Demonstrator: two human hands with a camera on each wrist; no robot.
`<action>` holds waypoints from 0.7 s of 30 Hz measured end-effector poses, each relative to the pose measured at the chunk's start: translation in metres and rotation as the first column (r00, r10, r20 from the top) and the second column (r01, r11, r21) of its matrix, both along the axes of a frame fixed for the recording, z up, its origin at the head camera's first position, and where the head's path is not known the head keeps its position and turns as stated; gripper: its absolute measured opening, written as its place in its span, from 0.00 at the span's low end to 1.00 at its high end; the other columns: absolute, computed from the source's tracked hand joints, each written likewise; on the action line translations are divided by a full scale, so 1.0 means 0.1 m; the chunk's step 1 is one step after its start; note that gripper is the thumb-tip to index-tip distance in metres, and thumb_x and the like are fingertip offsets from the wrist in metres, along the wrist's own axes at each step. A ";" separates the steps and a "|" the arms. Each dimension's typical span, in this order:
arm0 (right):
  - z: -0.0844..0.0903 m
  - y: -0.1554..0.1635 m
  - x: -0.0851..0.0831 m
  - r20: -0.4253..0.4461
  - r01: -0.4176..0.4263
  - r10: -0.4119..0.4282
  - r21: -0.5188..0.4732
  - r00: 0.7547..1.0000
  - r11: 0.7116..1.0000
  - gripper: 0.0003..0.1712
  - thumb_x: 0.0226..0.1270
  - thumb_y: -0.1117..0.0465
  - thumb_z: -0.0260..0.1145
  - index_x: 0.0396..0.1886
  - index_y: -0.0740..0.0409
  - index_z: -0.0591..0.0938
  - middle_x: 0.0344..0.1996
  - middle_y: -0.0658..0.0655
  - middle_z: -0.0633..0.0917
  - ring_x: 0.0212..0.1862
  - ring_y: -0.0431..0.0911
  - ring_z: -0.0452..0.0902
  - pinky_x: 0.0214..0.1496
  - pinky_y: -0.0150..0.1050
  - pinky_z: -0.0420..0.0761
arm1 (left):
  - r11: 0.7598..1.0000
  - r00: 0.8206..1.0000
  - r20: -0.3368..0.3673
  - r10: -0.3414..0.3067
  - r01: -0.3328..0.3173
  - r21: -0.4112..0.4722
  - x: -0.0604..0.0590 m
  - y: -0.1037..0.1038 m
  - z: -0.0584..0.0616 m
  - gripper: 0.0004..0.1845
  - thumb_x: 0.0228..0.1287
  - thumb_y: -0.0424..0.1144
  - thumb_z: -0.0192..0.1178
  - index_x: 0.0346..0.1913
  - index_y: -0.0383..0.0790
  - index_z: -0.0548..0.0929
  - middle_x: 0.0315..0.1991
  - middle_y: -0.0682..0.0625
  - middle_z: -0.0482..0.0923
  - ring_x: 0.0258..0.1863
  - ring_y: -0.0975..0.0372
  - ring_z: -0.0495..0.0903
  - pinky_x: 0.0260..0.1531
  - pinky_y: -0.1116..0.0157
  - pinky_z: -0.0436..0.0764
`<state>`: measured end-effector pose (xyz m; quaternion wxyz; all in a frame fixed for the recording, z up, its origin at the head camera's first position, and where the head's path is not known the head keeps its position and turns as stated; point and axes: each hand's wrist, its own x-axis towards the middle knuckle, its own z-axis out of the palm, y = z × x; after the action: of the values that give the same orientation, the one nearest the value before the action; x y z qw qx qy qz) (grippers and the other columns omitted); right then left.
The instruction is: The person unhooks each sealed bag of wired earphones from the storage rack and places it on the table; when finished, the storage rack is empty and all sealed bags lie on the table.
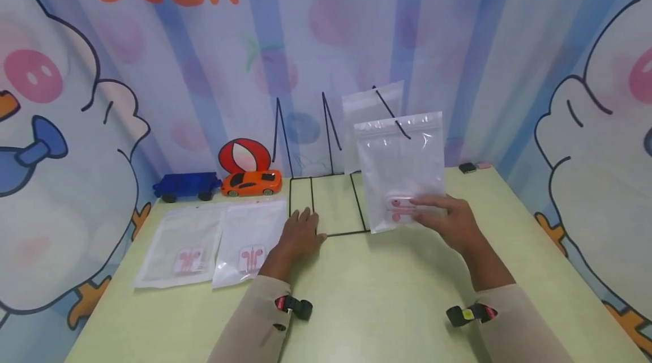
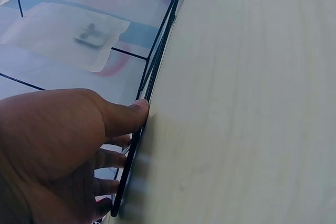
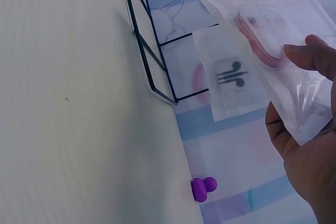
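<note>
A black wire display rack [image 1: 332, 207] stands at the back of the table, with hooks reaching forward. My right hand [image 1: 453, 221] pinches the lower right of a white zip bag [image 1: 397, 165], thumb and fingers at the pink earphone pack [image 1: 399, 208] inside it. At the bag's top, the hook's tip shows in front of the plastic. Behind it hangs another white bag [image 1: 369, 105]. My left hand [image 1: 300, 235] rests on the rack's front left corner, fingers pointing forward; in the left wrist view its thumb [image 2: 128, 116] touches the front bar.
Two more earphone bags [image 1: 178, 233] lie flat on the table at left. Behind them stand a blue toy trailer [image 1: 187, 186] and an orange toy car [image 1: 252, 183]. Small black [image 1: 467, 167] and pink [image 1: 483, 165] pieces sit at the back right edge. A printed curtain [image 1: 326, 23] closes the back.
</note>
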<state>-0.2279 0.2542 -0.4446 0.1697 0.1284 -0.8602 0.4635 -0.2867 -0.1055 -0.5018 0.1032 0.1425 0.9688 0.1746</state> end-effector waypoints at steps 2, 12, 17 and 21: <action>-0.01 0.00 0.03 -0.012 -0.005 0.004 -0.006 1.000 1.000 0.17 0.63 0.67 0.81 0.52 0.63 0.94 0.57 0.67 0.91 0.54 0.23 0.77 0.52 0.24 0.78 | 1.000 1.000 -0.013 -0.004 0.004 -0.010 0.02 0.01 0.02 0.36 0.84 0.47 0.58 0.83 0.31 0.64 0.87 0.32 0.55 0.88 0.36 0.52 0.89 0.41 0.53; -0.02 -0.01 0.20 -0.056 -0.004 0.003 -0.026 0.998 1.000 0.17 0.60 0.69 0.82 0.50 0.63 0.94 0.55 0.67 0.92 0.51 0.22 0.78 0.50 0.22 0.78 | 1.000 1.000 -0.007 -0.004 0.004 -0.008 0.04 0.01 0.03 0.36 0.84 0.47 0.58 0.83 0.31 0.64 0.88 0.32 0.55 0.88 0.36 0.51 0.89 0.41 0.51; -0.02 -0.02 0.27 -0.068 0.011 -0.013 -0.037 0.998 0.999 0.18 0.60 0.69 0.82 0.51 0.62 0.94 0.54 0.60 0.93 0.51 0.23 0.78 0.50 0.21 0.78 | 1.000 1.000 -0.019 -0.002 0.001 -0.017 0.06 0.01 0.04 0.35 0.84 0.48 0.58 0.83 0.32 0.65 0.87 0.33 0.56 0.88 0.37 0.52 0.88 0.41 0.54; -0.05 -0.01 0.30 -0.108 -0.019 0.012 -0.063 0.994 0.998 0.19 0.59 0.72 0.82 0.52 0.62 0.94 0.52 0.36 0.90 0.52 0.25 0.79 0.49 0.21 0.80 | 0.999 1.000 -0.027 -0.004 0.003 -0.034 0.05 0.01 0.03 0.35 0.85 0.48 0.58 0.83 0.32 0.65 0.87 0.33 0.57 0.88 0.37 0.53 0.88 0.42 0.54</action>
<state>-0.1975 0.2536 -0.4498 0.2164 0.1545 -0.8333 0.4847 -0.2821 -0.1044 -0.4987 0.0927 0.1449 0.9727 0.1558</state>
